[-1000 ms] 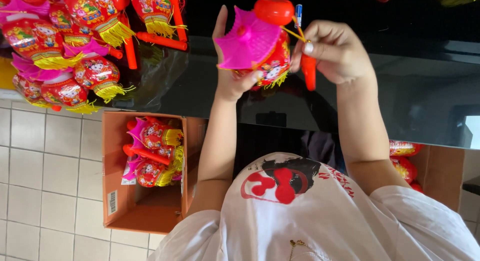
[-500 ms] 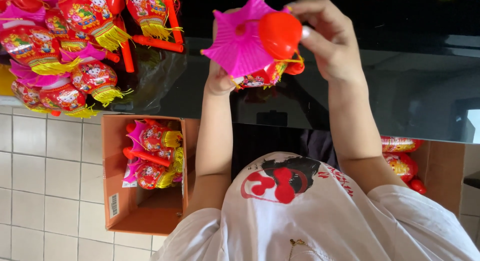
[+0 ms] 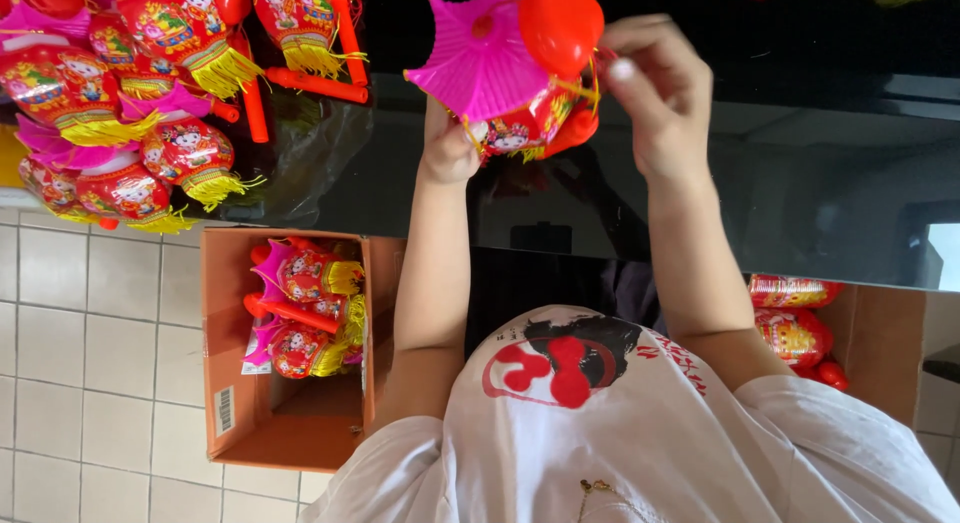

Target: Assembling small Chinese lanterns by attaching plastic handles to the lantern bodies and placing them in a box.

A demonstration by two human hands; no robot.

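**Toy lantern halfway through being put together, big pile already finished**

Head cam looking straight down at a glossy black table (image 3: pixel 760 183). Both hands are up at the far edge of the view working on one lantern (image 3: pixel 520 73): pink pleated star-shaped top, red plastic cap beside it, and a printed red body with yellow fringe poking out underneath.

Left hand (image 3: pixel 448 148) is curled closed under the pink top, gripping the lantern from below, fingers mostly hidden behind it. Right hand (image 3: pixel 660 98) is partly closed with fingertips pinched together right next to the red cap. It looks like it's got a thin yellow string or wire there, but it's too small to say for sure. The lantern is held up in the air above the table, not resting on it.

As for progress, judging by how things lie: a heap of finished lanterns (image 3: pixel 130 113) with red stick handles sits on the table off to the left, so plenty are done. The cardboard box (image 3: pixel 285 423) on the tiled floor to the left holds a few more lanterns and has lots of room. Another box (image 3: pixel 880 343) on the right has some wrapped red ones (image 3: pixel 795 328). The one in hand seems to have top and body together, with the string bit near the cap apparently what's left.
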